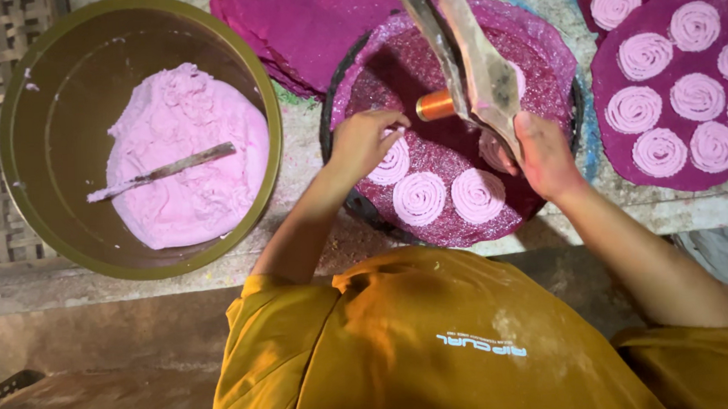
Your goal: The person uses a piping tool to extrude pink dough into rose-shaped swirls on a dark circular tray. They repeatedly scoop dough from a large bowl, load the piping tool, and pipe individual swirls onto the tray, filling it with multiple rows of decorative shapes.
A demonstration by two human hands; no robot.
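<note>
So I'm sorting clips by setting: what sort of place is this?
Probably a small handmade-food workspace, low to the ground: a big bowl of pink dough, purple mats bearing pink dough spirals, and a wooden press in the right hand.

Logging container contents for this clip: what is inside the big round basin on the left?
The basin holds a mound of pink dough with a flat stick lying across it, its lower end sunk in. The dough hides the bottom under it; bare inner wall shows elsewhere.
</note>
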